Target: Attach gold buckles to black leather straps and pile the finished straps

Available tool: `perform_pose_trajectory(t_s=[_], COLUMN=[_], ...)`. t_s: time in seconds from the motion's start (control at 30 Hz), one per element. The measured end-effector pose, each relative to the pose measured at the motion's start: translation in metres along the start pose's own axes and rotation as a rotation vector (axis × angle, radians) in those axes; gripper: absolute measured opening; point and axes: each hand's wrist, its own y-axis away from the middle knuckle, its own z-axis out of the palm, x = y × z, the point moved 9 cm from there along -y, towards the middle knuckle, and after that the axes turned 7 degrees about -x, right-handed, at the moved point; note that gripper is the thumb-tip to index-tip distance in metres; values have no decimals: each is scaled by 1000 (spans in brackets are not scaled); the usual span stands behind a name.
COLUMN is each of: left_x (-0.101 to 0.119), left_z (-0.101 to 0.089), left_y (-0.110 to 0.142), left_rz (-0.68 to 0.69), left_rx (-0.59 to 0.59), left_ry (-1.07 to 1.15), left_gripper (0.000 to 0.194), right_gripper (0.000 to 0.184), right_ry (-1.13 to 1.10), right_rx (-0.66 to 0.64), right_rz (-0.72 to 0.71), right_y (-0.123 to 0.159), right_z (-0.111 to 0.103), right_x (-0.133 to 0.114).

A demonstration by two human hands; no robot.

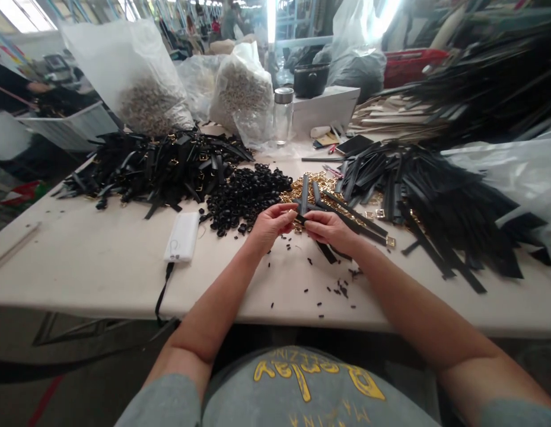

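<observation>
My left hand [271, 224] and my right hand [331, 228] meet over the table, fingers pinched together on a black strap [304, 196] that stands up between them, with a gold buckle at its base. Right behind the hands lies a heap of gold buckles [322, 185]. A pile of small black loops [246, 196] sits just to the left of the hands. Loose black straps [417, 190] spread out to the right.
A heap of black straps fitted with buckles [159, 166] covers the far left of the table. A white power bank [182, 237] with a cable lies near the left. Plastic bags of hardware [242, 89], a glass jar [283, 115] and a white box [324, 107] stand behind. Black scraps [337, 289] dot the table [88, 261].
</observation>
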Motion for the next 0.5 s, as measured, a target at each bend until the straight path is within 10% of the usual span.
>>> perform_pose_trajectory(t_s=[0.5], left_x=[-4], left_z=[9], left_y=[2], left_rz=[-84], left_rx=[-116], left_ry=[-14], left_gripper=[31], right_gripper=[31], right_ry=[213], right_rx=[-104], right_rz=[-152], right_y=[4], right_z=[13], right_x=[-19])
